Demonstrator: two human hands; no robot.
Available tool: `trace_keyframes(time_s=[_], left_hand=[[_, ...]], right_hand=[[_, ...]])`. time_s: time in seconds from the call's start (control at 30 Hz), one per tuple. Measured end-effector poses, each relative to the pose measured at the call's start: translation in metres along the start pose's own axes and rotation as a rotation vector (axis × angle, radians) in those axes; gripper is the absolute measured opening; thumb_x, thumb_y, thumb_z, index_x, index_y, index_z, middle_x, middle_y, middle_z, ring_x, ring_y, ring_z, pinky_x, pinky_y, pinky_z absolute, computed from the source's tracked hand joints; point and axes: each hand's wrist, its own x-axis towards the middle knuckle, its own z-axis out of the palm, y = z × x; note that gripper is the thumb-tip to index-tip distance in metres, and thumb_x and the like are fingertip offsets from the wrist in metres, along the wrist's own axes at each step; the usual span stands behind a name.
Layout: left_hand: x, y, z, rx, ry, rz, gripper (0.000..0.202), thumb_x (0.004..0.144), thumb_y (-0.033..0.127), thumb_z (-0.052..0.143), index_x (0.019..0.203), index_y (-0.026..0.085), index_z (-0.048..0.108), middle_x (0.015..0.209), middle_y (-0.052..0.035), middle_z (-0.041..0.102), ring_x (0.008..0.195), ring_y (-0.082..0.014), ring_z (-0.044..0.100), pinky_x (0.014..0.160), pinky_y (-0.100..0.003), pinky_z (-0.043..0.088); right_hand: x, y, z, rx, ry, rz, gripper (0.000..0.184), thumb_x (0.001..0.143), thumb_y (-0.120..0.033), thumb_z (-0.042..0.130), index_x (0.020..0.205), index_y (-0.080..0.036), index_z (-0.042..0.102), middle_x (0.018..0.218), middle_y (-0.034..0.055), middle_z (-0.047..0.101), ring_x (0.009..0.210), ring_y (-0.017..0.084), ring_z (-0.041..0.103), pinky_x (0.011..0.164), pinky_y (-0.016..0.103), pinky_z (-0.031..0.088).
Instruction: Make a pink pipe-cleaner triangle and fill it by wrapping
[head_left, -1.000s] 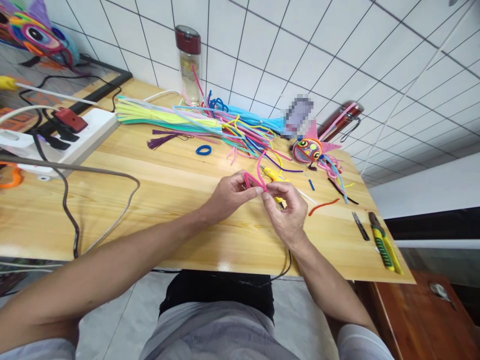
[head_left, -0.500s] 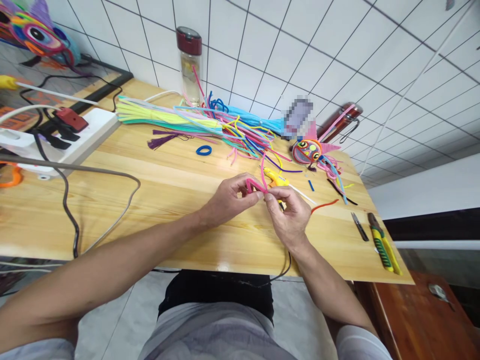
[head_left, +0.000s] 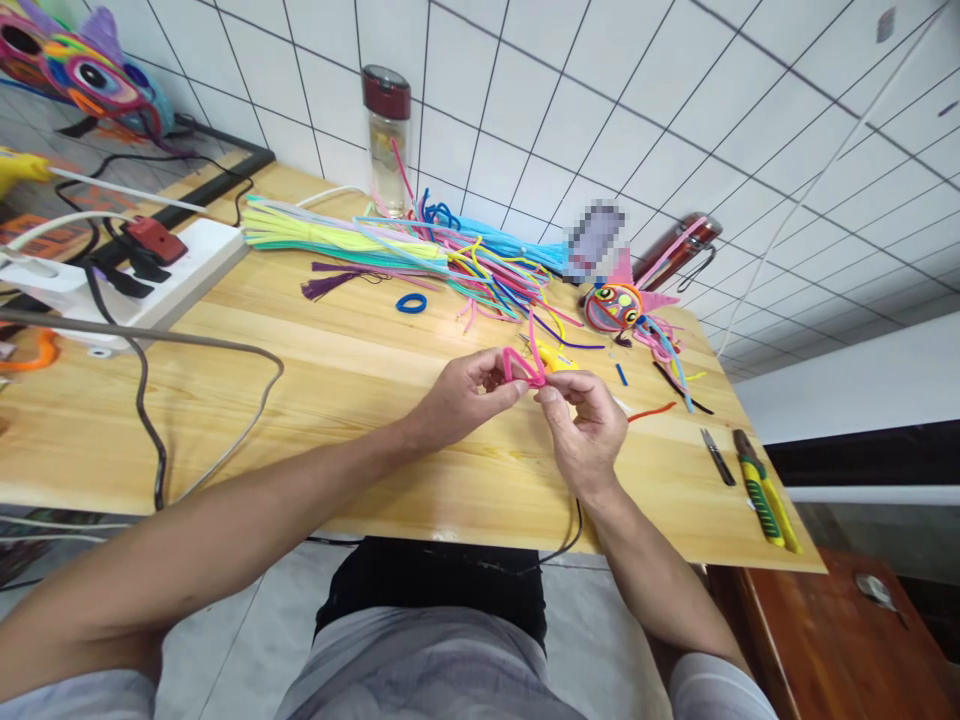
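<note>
While both hands meet over the middle of the wooden table [head_left: 337,400], I read the work as partly done. The left hand [head_left: 461,395] pinches one side of a pink pipe cleaner [head_left: 520,368] between thumb and forefinger. The right hand [head_left: 592,425] pinches the other side, fingertips closed tight on the wire. The pipe cleaner is held just above the tabletop, between the two hands. It already has a couple of bends in it, making a small loop or zigzag. One free end stands up toward twelve o'clock, unbent. In my judgement the shaping has begun, but the piece is not a complete form and is joined to nothing.

Just behind it at one o'clock lies a yellow glue gun [head_left: 556,355], untouched. At two o'clock sits a colourful pipe-cleaner figure [head_left: 615,305] with eyes, and at eleven o'clock is the big pile of loose pipe cleaners [head_left: 420,250]. A red offcut [head_left: 651,411] lies at three o'clock, and a utility knife [head_left: 761,490] at four o'clock near the table's edge.
</note>
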Motion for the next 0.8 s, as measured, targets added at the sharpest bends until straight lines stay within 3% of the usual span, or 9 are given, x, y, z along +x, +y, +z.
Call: trace_keyframes(time_s=[0.27,0.6,0.8], left_hand=[[-0.004,0.001,0.000,0.229,0.058,0.089,0.017,0.094,0.032,0.074,0.086,0.017,0.071,0.077,-0.0001,0.065,0.069,-0.0113,0.055,0.066,-0.024,0.047],[-0.004,-0.004,0.000,0.330,0.071,0.284,0.009,0.098,0.023,0.073,0.092,0.018,0.072,0.081,0.0000,0.068,0.070,-0.0099,0.058,0.067,-0.023,0.048],[-0.004,-0.009,0.001,0.352,0.076,0.347,0.013,0.100,0.023,0.074,0.088,0.018,0.069,0.079,0.0007,0.066,0.070,-0.0102,0.057,0.067,-0.024,0.048]], right_hand=[[0.005,-0.006,-0.002,-0.047,0.001,-0.050,0.005,0.101,-0.030,0.075,0.103,-0.026,0.076,0.088,0.0034,0.079,0.076,0.021,0.076,0.073,0.037,0.063],[0.008,-0.011,-0.005,-0.169,0.000,-0.194,0.005,0.100,-0.023,0.074,0.104,-0.026,0.074,0.090,0.0040,0.079,0.079,0.021,0.077,0.074,0.037,0.065],[0.011,-0.012,-0.005,-0.204,0.018,-0.273,0.010,0.099,-0.018,0.072,0.101,-0.027,0.073,0.087,0.0030,0.079,0.082,0.022,0.078,0.076,0.038,0.065]])
